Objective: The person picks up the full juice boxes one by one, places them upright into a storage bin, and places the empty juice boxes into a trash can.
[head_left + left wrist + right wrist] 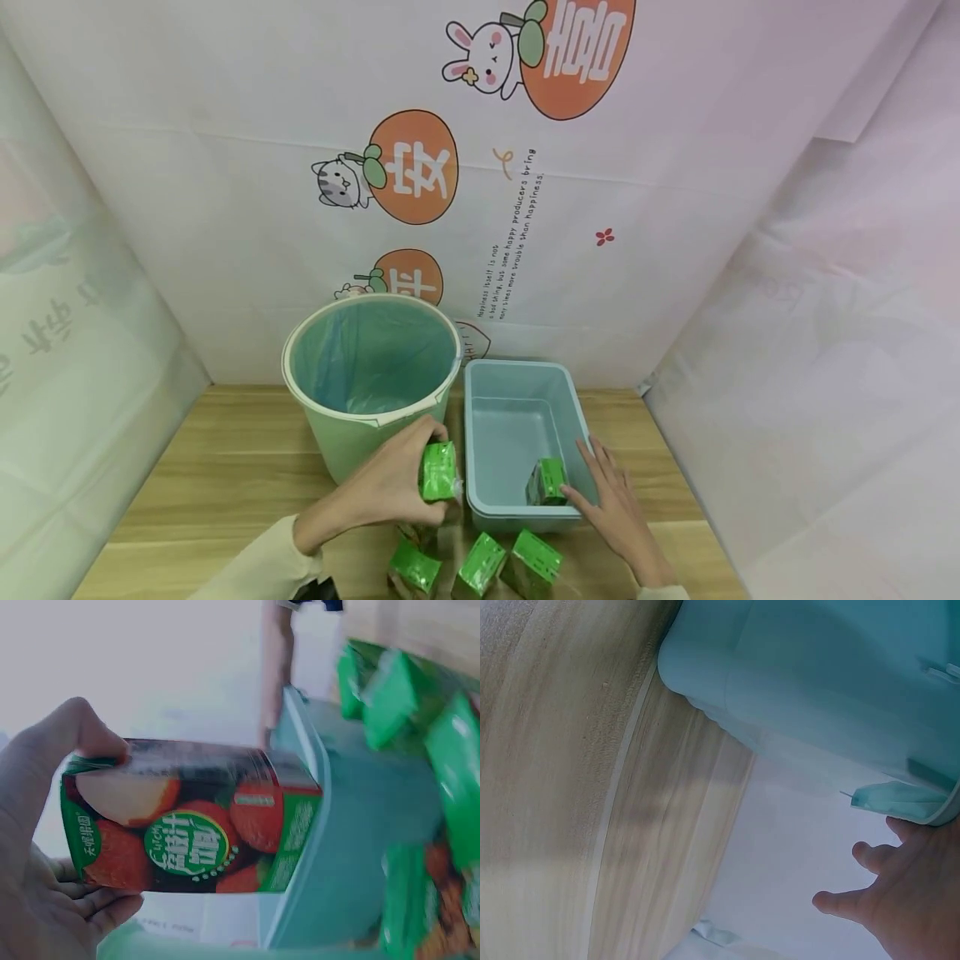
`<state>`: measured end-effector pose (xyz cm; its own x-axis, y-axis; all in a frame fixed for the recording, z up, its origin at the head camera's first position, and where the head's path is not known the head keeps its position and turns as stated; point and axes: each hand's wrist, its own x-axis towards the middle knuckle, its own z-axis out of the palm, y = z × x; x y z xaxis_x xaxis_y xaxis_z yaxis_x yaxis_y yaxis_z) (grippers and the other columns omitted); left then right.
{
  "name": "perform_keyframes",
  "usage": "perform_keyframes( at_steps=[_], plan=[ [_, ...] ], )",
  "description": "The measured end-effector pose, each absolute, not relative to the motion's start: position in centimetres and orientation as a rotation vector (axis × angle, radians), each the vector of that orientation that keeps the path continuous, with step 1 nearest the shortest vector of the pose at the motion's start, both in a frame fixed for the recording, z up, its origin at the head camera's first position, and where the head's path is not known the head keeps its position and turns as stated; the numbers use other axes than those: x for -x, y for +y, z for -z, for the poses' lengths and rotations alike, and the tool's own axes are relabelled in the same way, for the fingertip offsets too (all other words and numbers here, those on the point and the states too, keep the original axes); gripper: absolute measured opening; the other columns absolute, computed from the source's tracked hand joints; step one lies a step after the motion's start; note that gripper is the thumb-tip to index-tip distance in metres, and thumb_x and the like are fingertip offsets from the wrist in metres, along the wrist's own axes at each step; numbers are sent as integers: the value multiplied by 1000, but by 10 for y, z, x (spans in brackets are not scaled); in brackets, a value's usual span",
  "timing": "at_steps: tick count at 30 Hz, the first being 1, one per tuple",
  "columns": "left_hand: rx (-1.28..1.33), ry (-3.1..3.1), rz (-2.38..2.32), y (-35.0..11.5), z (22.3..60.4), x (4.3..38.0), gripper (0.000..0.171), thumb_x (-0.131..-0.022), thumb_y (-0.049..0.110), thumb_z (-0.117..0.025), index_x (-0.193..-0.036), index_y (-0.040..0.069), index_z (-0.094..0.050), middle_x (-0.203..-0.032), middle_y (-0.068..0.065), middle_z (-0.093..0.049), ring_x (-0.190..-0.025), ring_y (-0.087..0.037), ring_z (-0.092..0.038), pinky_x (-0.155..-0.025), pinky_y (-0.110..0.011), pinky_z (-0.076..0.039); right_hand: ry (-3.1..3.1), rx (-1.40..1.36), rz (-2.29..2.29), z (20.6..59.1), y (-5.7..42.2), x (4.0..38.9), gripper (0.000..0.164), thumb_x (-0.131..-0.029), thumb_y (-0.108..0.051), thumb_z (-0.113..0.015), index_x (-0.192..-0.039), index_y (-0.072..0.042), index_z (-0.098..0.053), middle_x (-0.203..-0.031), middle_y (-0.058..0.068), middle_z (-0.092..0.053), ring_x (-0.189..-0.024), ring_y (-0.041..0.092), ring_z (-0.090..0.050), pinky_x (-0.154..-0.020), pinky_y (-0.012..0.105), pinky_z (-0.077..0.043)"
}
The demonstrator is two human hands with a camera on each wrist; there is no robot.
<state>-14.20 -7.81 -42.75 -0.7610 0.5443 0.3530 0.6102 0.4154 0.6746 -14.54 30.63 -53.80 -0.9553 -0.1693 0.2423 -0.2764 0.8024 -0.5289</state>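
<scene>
My left hand grips a juice carton between thumb and fingers, in front of the green bucket. In the left wrist view this juice carton shows red fruit on its side and green ends. My right hand rests at the right rim of the blue plastic bin, fingers spread. Seen from the right wrist, the right hand has straight fingers at the bin's edge. Inside the bin's near right corner stands another green-topped carton, close to my right thumb.
Several more green-topped cartons stand on the wooden table in front of the bin. A green bucket with a blue liner bag is left of the bin. Behind both hangs a white printed cloth, and cloth sides enclose the table.
</scene>
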Motion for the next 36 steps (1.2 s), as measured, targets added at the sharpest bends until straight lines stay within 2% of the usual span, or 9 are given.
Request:
perform_keyframes(
  at_steps=[7, 14, 23, 29, 36],
  plan=[
    [1131, -2566, 1349, -45, 424, 165, 63, -71, 9, -87, -126, 9, -54, -109, 1, -52, -85, -11, -53, -68, -26, -53, -2798, -354, -879, 539, 308, 146, 81, -101, -42, -70, -166, -11, -34, -173, 22, -20, -155, 55, -17, -111, 85, -11],
    [1078, -2590, 1440, -9, 432, 188, 62, -75, 9, -87, -127, 4, -55, -110, -2, -53, -84, -12, -54, -67, -26, -53, -2784, -345, -880, 540, 309, 145, 80, -100, -40, -71, -165, -8, -35, -172, 23, -21, -154, 55, -17, -112, 85, -11],
    [1076, -2661, 1377, 27, 446, 206, 65, -78, 17, -89, -131, 3, -55, -116, -3, -56, -89, -11, -54, -73, -25, -51, -2787, -363, -879, 538, 307, 147, 81, -101, -41, -70, -166, -8, -34, -173, 21, -21, -155, 53, -17, -112, 84, -11],
    [1028, -2678, 1383, 43, 465, 219, 66, -74, 18, -92, -128, 1, -56, -112, -4, -56, -88, -10, -55, -73, -24, -53, -2797, -390, -863, 538, 305, 152, 81, -102, -42, -69, -166, -9, -33, -173, 21, -20, -156, 51, -17, -115, 81, -12],
    [994, -2742, 1276, 61, 493, 226, 70, -70, 23, -96, -124, 3, -57, -107, 0, -54, -86, -7, -50, -74, -23, -50, -2791, -356, -868, 539, 308, 147, 82, -101, -42, -70, -166, -9, -34, -173, 20, -21, -156, 52, -17, -115, 81, -11]
  ],
)
